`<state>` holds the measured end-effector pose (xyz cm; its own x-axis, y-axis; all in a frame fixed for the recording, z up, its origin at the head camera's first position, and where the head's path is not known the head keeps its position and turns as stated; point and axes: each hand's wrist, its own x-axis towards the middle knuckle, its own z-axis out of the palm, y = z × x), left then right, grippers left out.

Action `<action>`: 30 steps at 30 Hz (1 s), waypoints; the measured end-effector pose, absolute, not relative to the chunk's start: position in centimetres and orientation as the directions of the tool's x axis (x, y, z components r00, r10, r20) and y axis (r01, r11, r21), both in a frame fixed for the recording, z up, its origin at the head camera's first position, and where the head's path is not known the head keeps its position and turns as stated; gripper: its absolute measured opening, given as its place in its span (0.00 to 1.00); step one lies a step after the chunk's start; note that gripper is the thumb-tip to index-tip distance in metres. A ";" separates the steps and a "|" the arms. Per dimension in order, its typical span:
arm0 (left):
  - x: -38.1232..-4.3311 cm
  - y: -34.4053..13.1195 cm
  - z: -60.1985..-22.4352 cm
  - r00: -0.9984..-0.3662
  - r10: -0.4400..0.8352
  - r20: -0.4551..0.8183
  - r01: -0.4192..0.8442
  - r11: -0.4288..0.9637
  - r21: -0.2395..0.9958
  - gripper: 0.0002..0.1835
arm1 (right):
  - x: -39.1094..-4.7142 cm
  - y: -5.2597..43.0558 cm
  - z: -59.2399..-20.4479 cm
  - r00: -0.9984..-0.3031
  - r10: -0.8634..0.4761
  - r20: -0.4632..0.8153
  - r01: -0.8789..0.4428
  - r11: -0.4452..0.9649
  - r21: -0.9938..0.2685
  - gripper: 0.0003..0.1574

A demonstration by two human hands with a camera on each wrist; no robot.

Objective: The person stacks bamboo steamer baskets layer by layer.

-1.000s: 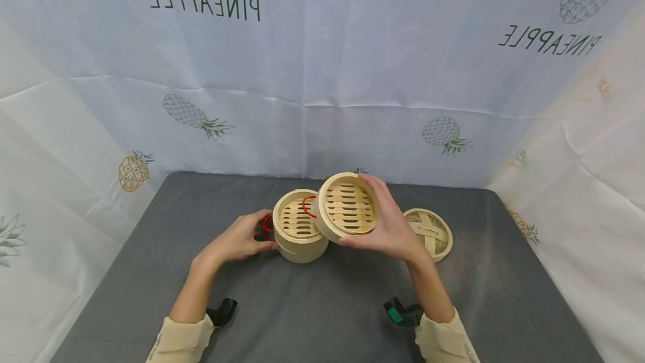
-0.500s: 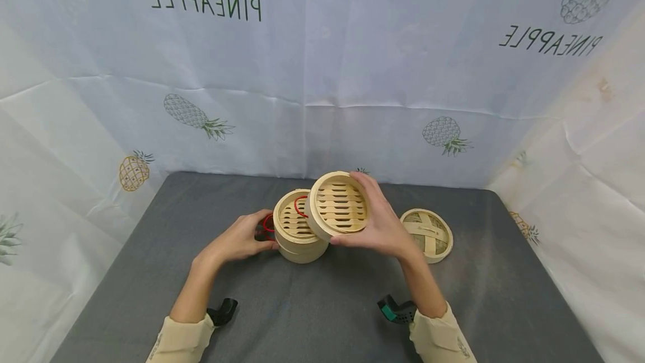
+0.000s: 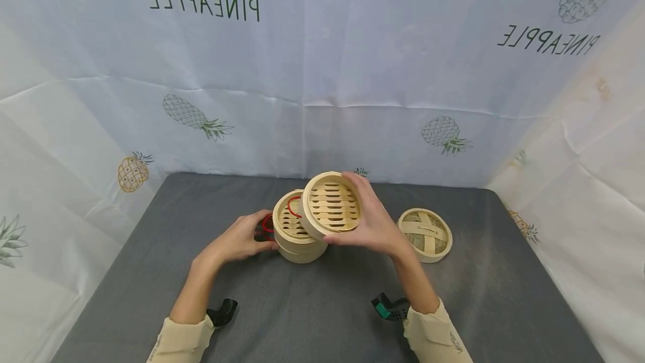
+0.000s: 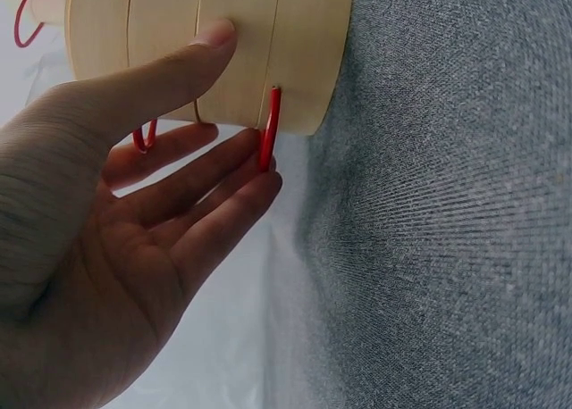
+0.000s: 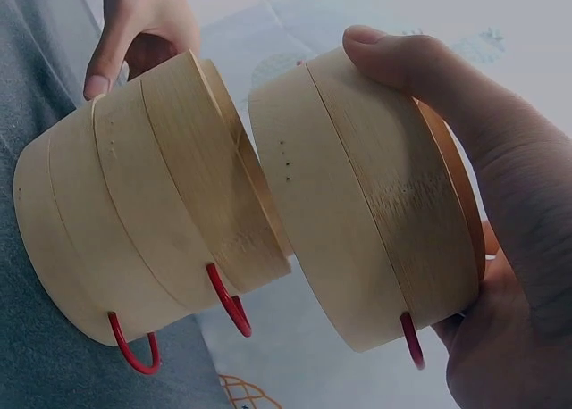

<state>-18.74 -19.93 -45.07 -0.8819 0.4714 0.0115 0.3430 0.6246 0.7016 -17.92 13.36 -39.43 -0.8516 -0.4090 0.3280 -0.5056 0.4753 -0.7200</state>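
Two stacked bamboo steamer baskets point(image 3: 300, 252) stand on the grey-covered table, with slatted insides and red side loops. My left hand point(image 3: 246, 236) steadies their left side; in the left wrist view its thumb lies along the wall point(image 4: 246, 34) and the fingers reach round beside the loops. My right hand point(image 3: 373, 222) grips a third bamboo steamer basket point(image 3: 333, 207) by its right side, thumb at the near rim and fingers at the far one. That basket is tilted toward me and overlaps the stack's right part. In the right wrist view, its lower edge point(image 5: 308, 275) is right beside the stack's top rim point(image 5: 246, 172).
A round woven bamboo lid point(image 3: 426, 235) lies on the table point(image 3: 322, 318) to the right. A white pineapple-print cloth point(image 3: 322, 71) hangs behind the table. A black device point(image 3: 221, 312) sits at the left wrist, and another, with green point(image 3: 390, 307), at the right.
My right hand has moved left with the tilted steamer basket, bringing it further over the stack. More of the lid shows now. The left hand and the stack have stayed put.
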 end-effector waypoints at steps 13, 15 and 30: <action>-18.7 -19.9 -45.2 -0.881 0.472 0.017 0.347 0.622 0.702 0.39 | -18.2 12.3 -39.6 -0.847 -0.416 0.331 -0.512 0.469 -0.719 0.80; -18.8 -19.9 -45.1 -0.882 0.470 0.016 0.345 0.623 0.702 0.39 | -18.2 12.2 -39.6 -0.844 -0.418 0.337 -0.517 0.466 -0.718 0.80; -18.7 -19.8 -45.1 -0.882 0.470 0.026 0.353 0.624 0.697 0.36 | -18.6 10.9 -39.3 -0.827 -0.441 0.350 -0.542 0.458 -0.705 0.81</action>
<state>-18.66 -19.77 -45.06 -0.8821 0.4704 0.0258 0.3532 0.6242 0.6968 -18.61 10.89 -39.27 -0.8267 -0.4410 0.3496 -0.5421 0.4575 -0.7048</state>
